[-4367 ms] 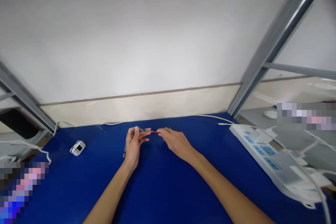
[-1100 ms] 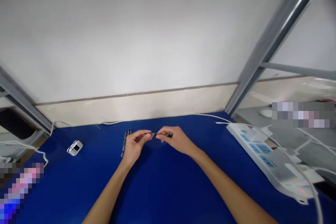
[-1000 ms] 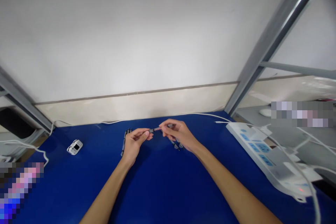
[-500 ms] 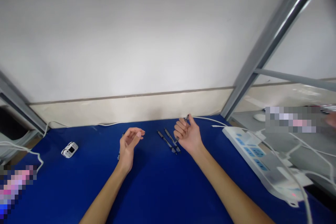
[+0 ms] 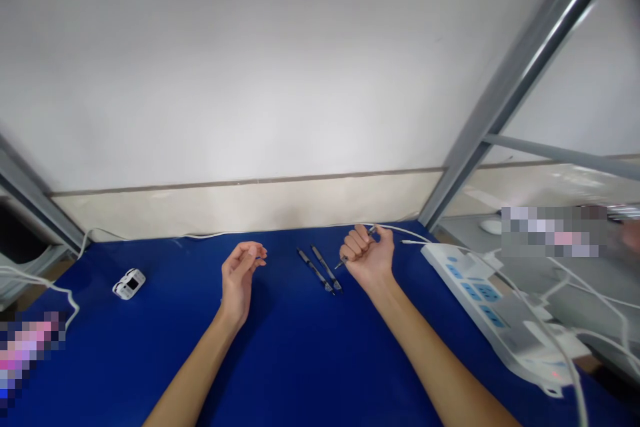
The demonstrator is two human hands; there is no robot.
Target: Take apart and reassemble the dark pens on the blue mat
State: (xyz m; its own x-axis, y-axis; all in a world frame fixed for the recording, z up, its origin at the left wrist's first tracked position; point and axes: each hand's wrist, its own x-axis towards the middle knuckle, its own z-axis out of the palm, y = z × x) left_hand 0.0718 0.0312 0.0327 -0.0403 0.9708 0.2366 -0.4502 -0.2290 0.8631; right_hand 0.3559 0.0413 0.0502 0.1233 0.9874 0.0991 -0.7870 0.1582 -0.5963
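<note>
My right hand (image 5: 369, 255) is closed around a dark pen (image 5: 341, 263), whose thin tip pokes out below the curled fingers while its other end shows near the thumb. To the left of that hand, two dark pens lie side by side on the blue desk: the left pen (image 5: 313, 269) and the right pen (image 5: 325, 265). My left hand (image 5: 241, 273) hovers over the desk further left, its fingers loosely bent and the thumb close to them, with nothing visible in them.
A white case with a small black screen (image 5: 131, 283) rests on the desk's left side. A white power strip (image 5: 480, 293) with cables runs along the right edge. Grey metal posts (image 5: 500, 113) flank the desk (image 5: 300, 360), and a wall (image 5: 260, 80) stands behind.
My right hand has shifted slightly right and turned, still gripping the pen. My left hand has moved slightly left, and the dark object beside it is now almost wholly hidden.
</note>
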